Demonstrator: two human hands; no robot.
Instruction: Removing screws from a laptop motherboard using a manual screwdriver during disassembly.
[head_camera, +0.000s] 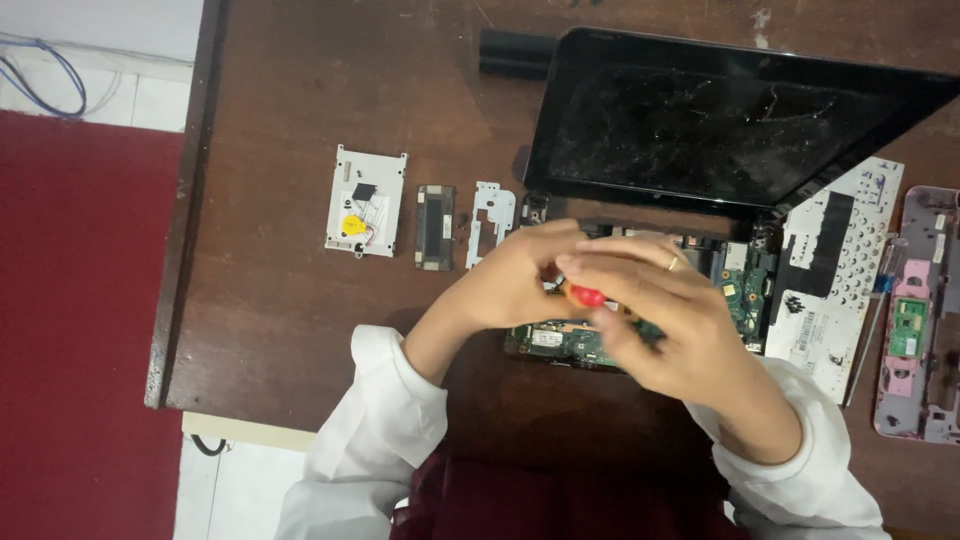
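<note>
Both of my white sleeves (380, 400) came up from the near edge of the brown wooden table (280, 320), and my hands met over the opened laptop. My right hand (660, 320) was curled around a screwdriver with a red handle (585, 296), of which only a small red part showed between my fingers; its tip was hidden, so I could not tell what it touched. A ring (672, 264) sat on one finger of that hand. My left hand (520, 275) was clenched against the right one, its fingers closed at the same red handle.

Under my hands lay the green laptop motherboard (750, 290), bare and in its base, just in front of the tilted black screen (720, 120) with its cracked glass. Left of my hands three removed parts lay in a row: a white cover plate (366, 200) with a yellow disc on it, a small dark module (434, 227) and a white metal bracket (490, 215). Right of the board lay the upturned white keyboard (840, 270), and beyond it a pink palm-rest cover (920, 320). A black battery (515, 52) lay behind the screen.
</note>
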